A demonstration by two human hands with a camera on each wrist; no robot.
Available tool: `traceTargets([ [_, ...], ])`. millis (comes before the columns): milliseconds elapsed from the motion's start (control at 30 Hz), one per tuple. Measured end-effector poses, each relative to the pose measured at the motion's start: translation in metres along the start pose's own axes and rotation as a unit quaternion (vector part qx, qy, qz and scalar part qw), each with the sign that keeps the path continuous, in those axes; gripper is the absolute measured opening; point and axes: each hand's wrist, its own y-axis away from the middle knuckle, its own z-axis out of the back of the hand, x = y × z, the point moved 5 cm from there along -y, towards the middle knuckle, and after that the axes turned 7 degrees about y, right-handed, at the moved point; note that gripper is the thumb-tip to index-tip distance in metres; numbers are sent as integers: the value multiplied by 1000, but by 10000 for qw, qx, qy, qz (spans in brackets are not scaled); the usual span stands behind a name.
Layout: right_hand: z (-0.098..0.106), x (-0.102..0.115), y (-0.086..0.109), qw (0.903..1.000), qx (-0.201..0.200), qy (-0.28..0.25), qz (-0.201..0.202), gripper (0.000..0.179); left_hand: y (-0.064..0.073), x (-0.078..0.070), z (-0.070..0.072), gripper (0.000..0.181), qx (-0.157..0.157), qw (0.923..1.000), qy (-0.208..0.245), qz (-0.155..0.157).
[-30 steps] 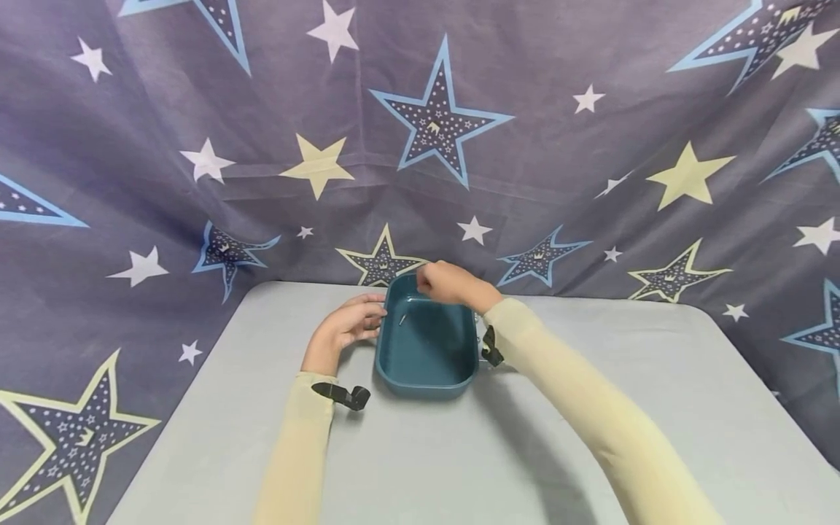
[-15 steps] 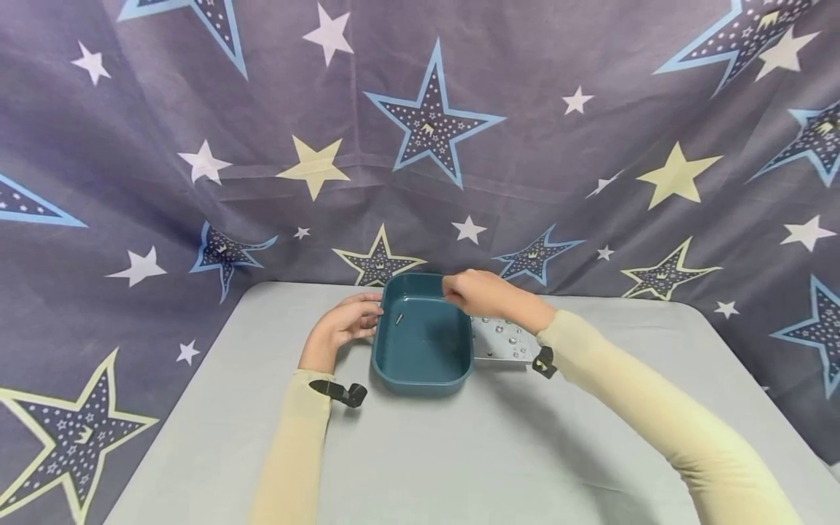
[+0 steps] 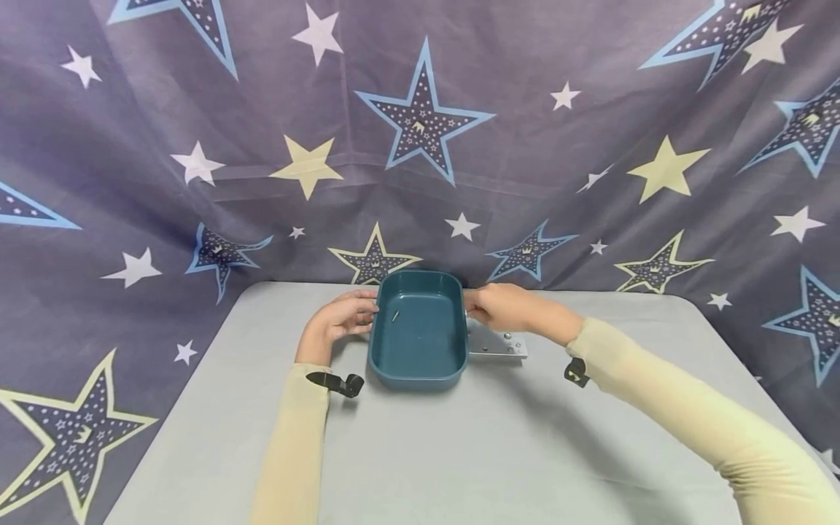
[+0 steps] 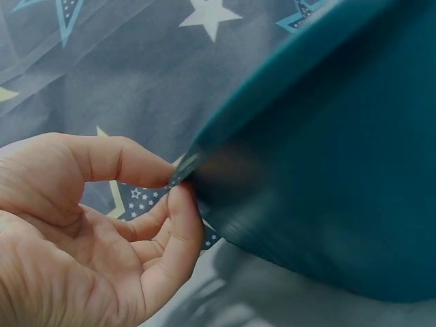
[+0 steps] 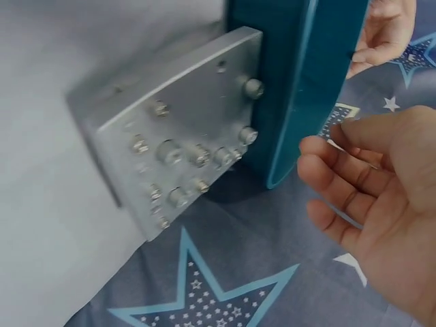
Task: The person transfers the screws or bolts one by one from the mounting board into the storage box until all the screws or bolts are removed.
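Observation:
A blue-green rectangular tray (image 3: 420, 328) rests on the table with one small metal pin-like piece (image 3: 396, 316) inside, near its left wall. My left hand (image 3: 341, 313) is at the tray's left side; in the left wrist view its thumb and finger pinch at the tray's edge. Against the tray's right side lies a silver metal plate (image 5: 197, 116) bearing several screws (image 5: 199, 155) that stand up from it. My right hand (image 5: 381, 191) is beside the tray's right rim, above the plate, its fingers loosely curled and nothing visible between them.
The grey-white table (image 3: 407, 452) reaches back to a dark curtain (image 3: 420, 204) with printed stars, close behind the tray. Black straps (image 3: 336, 382) circle both sleeves.
My right hand has moved from over the tray's back part rightward to beside its right rim, above the metal plate, which now shows more. The left hand stays at the tray's side.

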Motion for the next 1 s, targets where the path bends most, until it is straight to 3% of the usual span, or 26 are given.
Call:
traceTargets([
  [300, -6, -4, 14, 9994, -112, 159, 285, 27, -6, -7, 2, 48, 350, 9987, -330, 157],
  [500, -12, -5, 26, 9981, -174, 333, 496, 28, -6, -6, 2, 51, 411, 9978, -484, 188],
  [767, -22, -14, 46, 9988, -37, 384, 316, 29, -6, -2, 0, 49, 443, 9983, -366, 116],
  [1000, -32, -19, 51, 9985, 197, 454, 219, 27, -7, -2, 1, 44, 375, 9985, -397, 55],
])
